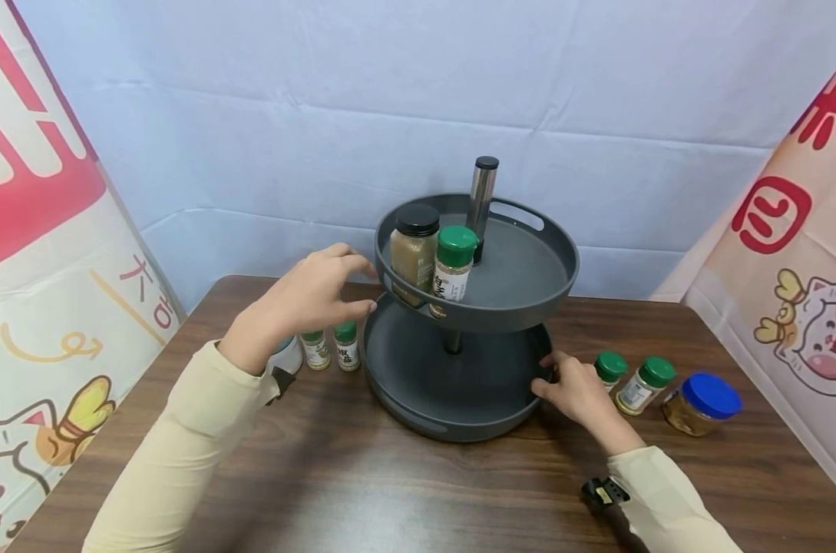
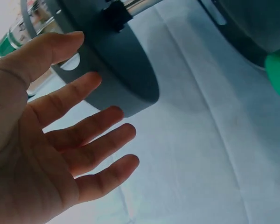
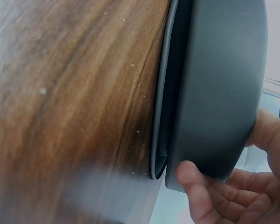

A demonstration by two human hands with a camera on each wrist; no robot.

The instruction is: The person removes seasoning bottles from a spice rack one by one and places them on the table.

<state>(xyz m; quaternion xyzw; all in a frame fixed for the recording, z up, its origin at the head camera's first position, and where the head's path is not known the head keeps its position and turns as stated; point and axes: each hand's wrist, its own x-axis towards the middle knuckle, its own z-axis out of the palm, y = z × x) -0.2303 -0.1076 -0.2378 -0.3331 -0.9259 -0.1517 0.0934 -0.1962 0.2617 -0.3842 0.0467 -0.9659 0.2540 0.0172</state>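
Note:
A dark grey two-tier turntable organizer point(image 1: 431, 376) stands on the wooden table. Its upper tray point(image 1: 521, 265) holds a black-lidded jar point(image 1: 412, 255) and a green-capped spice bottle point(image 1: 454, 269), side by side at the left. My left hand point(image 1: 314, 290) hovers by the upper tray's left rim, fingers spread and holding nothing; the left wrist view shows the palm and loosely extended fingers point(image 2: 98, 179) beside that tray. With my right hand point(image 1: 575, 390) I grip the lower tray's right edge, and in the right wrist view the fingers point(image 3: 196, 191) touch its outer wall.
Two green-capped spice bottles point(image 1: 347, 349) and a partly hidden white container point(image 1: 288, 357) stand left of the organizer. On its right are two more green-capped bottles point(image 1: 640, 388) and a blue-lidded jar point(image 1: 697, 407). A metal post point(image 1: 483, 192) rises through the upper tray.

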